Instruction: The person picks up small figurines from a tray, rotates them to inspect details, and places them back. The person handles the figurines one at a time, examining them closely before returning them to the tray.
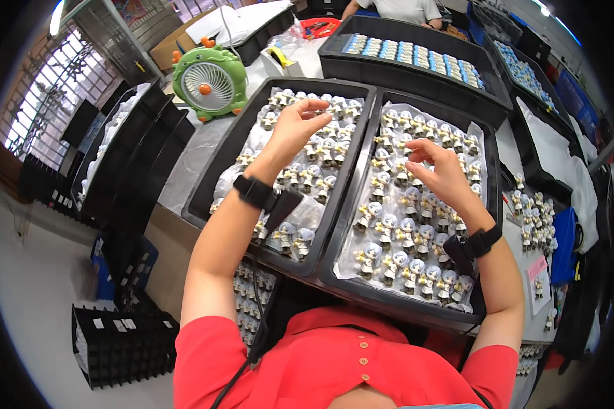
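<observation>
Little pale-haired dolls [408, 232] lie in two black trays [396, 298] on the bench [192, 170], and over them the left hand [297, 127] and right hand [442, 169] curl loosely, look empty, and might touch dolls, but I can't tell.

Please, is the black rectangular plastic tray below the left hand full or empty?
The black rectangular plastic tray is partly filled: small pale-haired figurines occupy it, with bare white liner between groups.
</observation>
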The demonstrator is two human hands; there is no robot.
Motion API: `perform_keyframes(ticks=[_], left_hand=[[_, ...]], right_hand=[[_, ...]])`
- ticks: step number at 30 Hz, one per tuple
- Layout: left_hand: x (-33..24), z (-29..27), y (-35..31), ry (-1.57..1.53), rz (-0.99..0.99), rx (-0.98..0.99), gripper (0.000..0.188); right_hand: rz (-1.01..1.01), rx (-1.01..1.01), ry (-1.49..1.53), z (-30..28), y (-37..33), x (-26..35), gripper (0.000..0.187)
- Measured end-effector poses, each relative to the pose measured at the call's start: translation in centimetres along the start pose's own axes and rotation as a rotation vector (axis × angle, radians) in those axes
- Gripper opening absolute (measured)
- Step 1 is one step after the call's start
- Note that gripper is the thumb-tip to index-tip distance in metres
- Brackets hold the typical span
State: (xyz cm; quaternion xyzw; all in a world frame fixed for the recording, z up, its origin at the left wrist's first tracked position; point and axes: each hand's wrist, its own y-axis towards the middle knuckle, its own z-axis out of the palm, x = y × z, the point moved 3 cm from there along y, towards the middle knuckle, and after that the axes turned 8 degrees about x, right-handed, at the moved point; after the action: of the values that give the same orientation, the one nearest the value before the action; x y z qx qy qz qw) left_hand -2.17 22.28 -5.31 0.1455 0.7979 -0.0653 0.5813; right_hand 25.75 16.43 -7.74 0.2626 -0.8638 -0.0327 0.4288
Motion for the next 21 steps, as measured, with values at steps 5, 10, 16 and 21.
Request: perform_keyframes(ticks=[5,10,16,21], left_hand=[[-5.7,8.2,-5.2,-0.631,0.075,0.308,0.024],[-3.2,14.2,-6.4,-0.611,-0.041,0.540,0.024],[-1.5,14.7,-6.3,-0.643,-0.114,0.610,0.026],[-1.4,14.6,-6.4,-0.661,-0.168,0.621,0.027]], right_hand=[[-0.058,0.002,-0.186,1.4,0.1,-0.9,0.040],[0.074,0.122,-0.340,2.2,-0.2,-4.0,0.060],[0.051,0.116,-0.381,3.0,0.2,-5.0,0.058],[0.076,0.128,-0.430,3.8,0.0,-4.1,0.054]])
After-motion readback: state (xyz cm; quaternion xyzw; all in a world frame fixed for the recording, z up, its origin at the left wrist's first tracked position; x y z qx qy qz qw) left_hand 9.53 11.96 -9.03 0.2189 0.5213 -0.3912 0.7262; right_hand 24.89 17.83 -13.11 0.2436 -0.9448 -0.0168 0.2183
